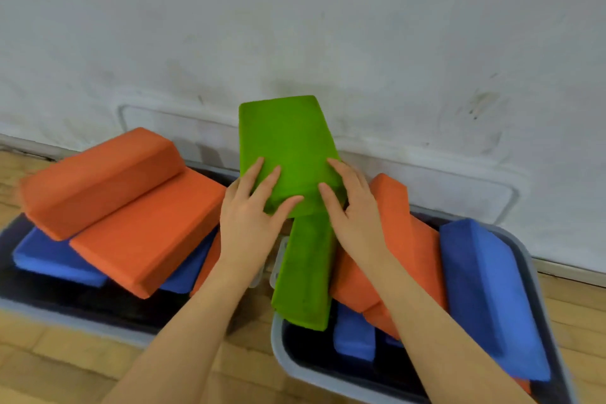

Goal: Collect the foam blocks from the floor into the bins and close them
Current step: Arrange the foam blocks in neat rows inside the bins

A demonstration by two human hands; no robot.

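Note:
A green foam block [285, 138] is held up between two grey bins, my left hand [252, 213] and my right hand [354, 210] gripping its near end from either side. Under it a second green block [305, 272] leans over the left rim of the right bin [278, 338]. The right bin holds orange blocks [403, 233] and blue blocks [488, 298]. The left bin [65, 315] holds two orange blocks [144, 233] stacked above its rim and blue blocks [55, 256] beneath.
A scuffed white wall [328, 26] stands right behind the bins. Two grey lids [475, 187] lean against the wall behind the bins. Wooden floor [59, 367] lies in front and between the bins.

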